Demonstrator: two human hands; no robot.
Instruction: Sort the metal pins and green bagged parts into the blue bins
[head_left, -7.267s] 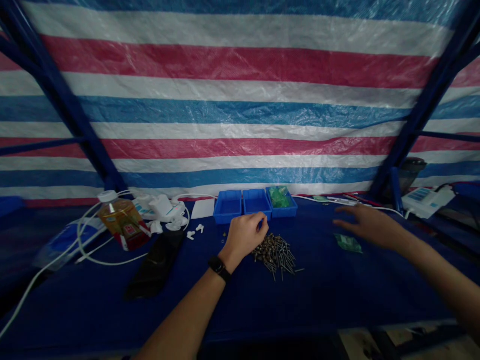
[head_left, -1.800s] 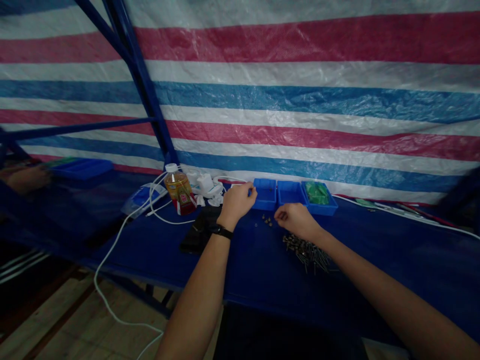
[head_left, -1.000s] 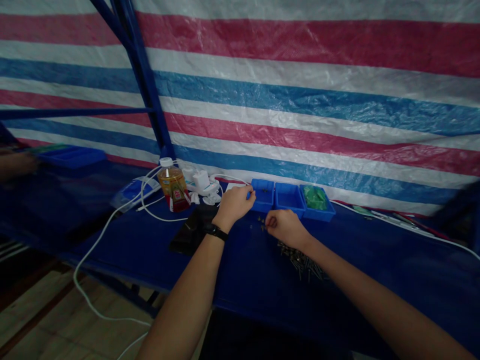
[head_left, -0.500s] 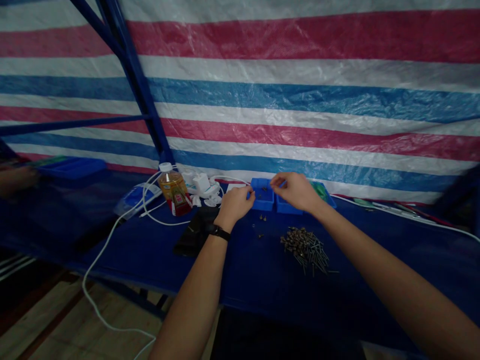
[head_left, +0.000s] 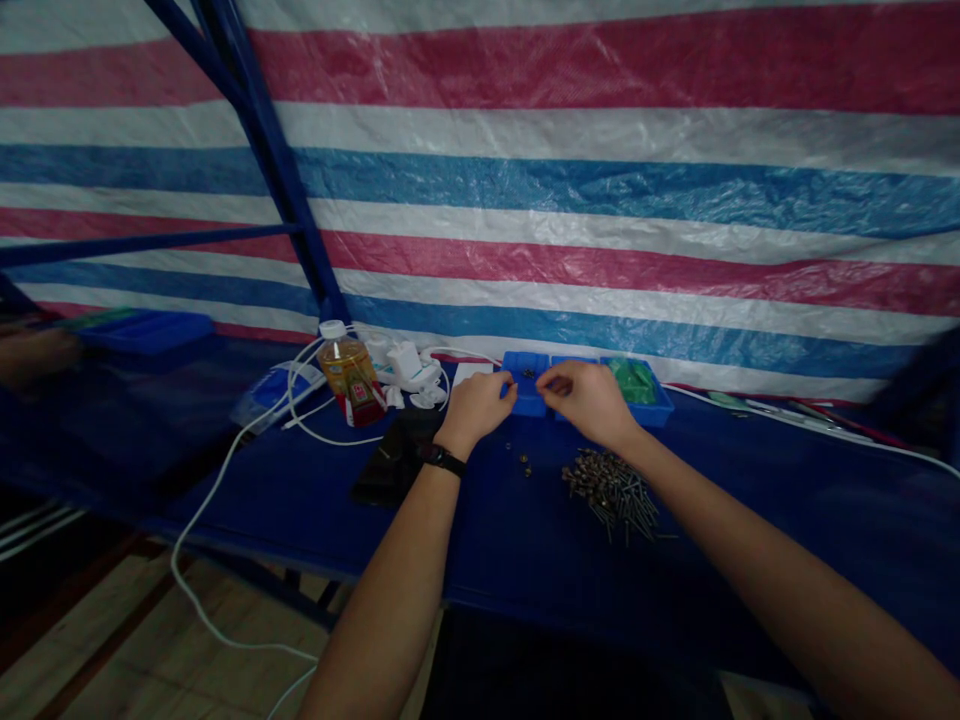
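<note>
My left hand (head_left: pixel 476 408) rests at the near left corner of a blue plastic bin (head_left: pixel 525 398), its fingers curled against the rim. A few dark screws lie in that bin. My right hand (head_left: pixel 585 398) hangs over a second blue bin (head_left: pixel 574 360), hiding most of it, with its fingertips pinched close to the first bin. Whether either hand holds a small screw is hidden. A third blue bin (head_left: pixel 652 408) holds green material. A heap of screws (head_left: pixel 611 495) lies below my right wrist, and a few loose screws (head_left: pixel 523 463) lie between my forearms.
Left of the bins stand a plastic bottle of amber liquid (head_left: pixel 351 385), white chargers (head_left: pixel 409 370), white cables (head_left: pixel 300 430) and a black pouch (head_left: pixel 394 465). A blue steel post (head_left: pixel 270 170) and striped tarpaulin (head_left: pixel 600 190) rise behind the blue-covered table (head_left: pixel 750 540).
My right hand has moved down and left, closer to my left hand, and now covers the middle bin. My left hand has shifted slightly right against the first bin.
</note>
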